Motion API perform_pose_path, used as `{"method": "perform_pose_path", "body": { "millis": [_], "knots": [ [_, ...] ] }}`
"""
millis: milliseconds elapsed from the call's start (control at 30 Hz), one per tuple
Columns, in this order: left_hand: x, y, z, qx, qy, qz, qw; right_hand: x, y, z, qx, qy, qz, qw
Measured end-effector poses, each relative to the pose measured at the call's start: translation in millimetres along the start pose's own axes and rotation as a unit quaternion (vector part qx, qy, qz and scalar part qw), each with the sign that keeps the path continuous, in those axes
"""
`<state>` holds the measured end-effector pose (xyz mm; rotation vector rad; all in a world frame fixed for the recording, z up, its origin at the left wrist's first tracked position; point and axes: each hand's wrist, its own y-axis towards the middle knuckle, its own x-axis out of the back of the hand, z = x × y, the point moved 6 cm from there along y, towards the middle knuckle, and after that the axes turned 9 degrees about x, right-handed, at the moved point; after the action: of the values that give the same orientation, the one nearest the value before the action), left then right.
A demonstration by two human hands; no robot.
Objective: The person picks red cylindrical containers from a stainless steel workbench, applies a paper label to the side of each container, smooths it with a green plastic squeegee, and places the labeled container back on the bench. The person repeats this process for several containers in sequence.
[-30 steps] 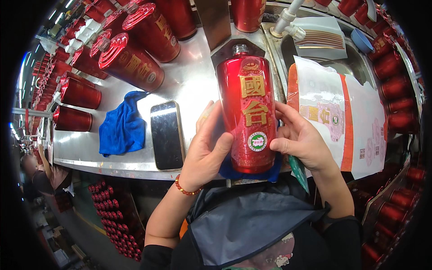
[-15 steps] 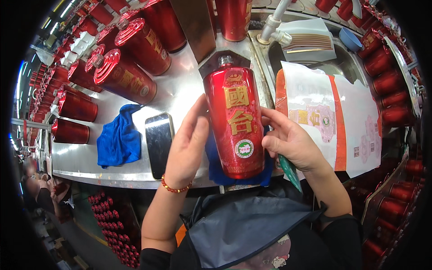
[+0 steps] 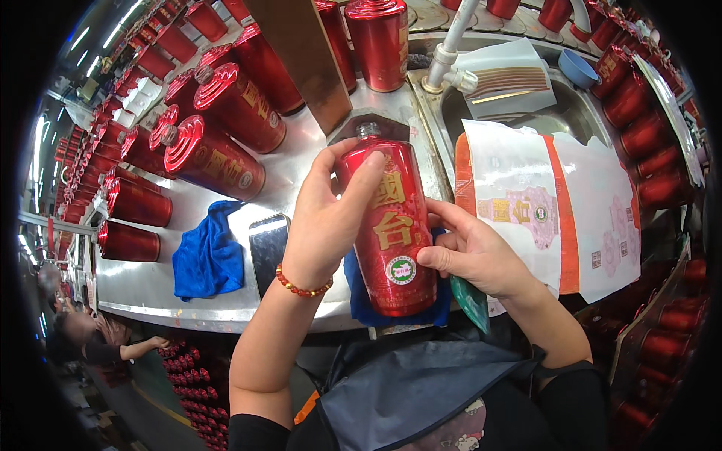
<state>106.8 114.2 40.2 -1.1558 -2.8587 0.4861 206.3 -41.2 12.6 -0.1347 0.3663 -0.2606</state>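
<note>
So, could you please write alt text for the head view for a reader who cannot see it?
Two bare hands hold a red bottle over a steel counter: the left hand wraps its upper side, the right hand grips its lower side. A blue cloth and a phone lie to the left, with rows of red bottles behind.

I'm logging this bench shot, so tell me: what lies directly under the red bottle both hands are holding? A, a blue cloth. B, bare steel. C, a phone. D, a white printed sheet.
A: a blue cloth shows beneath the bottle, which the left hand and right hand grip; the phone lies off to the left.
</note>
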Motion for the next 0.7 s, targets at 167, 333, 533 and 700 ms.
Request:
{"method": "perform_pose_path", "body": {
  "millis": [167,333,533,700],
  "knots": [
    [-2,-2,-2,-0.003,-0.008,0.005,1.000,1,0,-2,0.004,-0.005,0.002,1.000],
    [0,1,1,-0.005,-0.009,0.010,1.000,3,1,-3,0.007,-0.015,0.005,1.000],
    [12,2,14,0.022,-0.074,0.051,0.996,13,3,-4,0.014,-0.029,0.007,0.999],
    [18,-21,35,0.004,-0.074,0.012,0.997,21,15,5,0.009,-0.062,-0.013,0.998]
  ]
}}
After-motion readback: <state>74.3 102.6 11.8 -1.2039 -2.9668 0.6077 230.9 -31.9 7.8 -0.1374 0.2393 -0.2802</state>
